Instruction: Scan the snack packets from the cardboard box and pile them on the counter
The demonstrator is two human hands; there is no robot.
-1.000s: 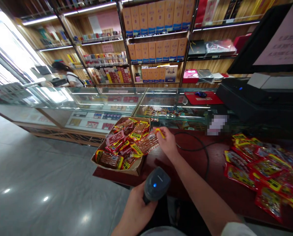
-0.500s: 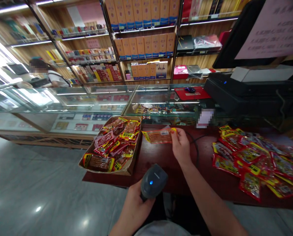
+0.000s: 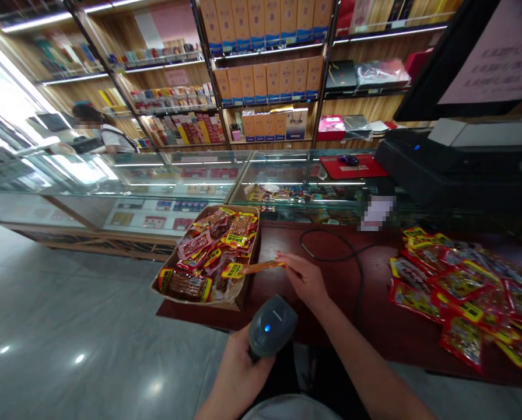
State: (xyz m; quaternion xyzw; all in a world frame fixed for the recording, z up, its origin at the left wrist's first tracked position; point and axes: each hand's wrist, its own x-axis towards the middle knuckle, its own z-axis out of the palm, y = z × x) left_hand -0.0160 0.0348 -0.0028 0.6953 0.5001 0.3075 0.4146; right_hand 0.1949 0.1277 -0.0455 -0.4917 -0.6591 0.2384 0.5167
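Snack pkt (image 3: 265, 266) is pinched in R hand (image 3: 307, 280), fingertips together on its near end; seen almost edge-on, far end over R rim of carton (image 3: 238, 302) – can't tell if touching pkts (image 3: 199, 245) inside. Carton sits at worktop (image 3: 378, 326) L end, nr the front corner. L hand (image 3: 243, 364) clamped round scanner (image 3: 273, 326), blue light lit, at worktop front edge. Black cable (image 3: 359, 271) loops toward rear edge, btwn R hand & pkt pile (image 3: 462, 291) at R end. Glass showcase (image 3: 282, 169) blocks rear edge, w/ red mat (image 3: 374, 166) & mouse (image 3: 348, 160) on top.
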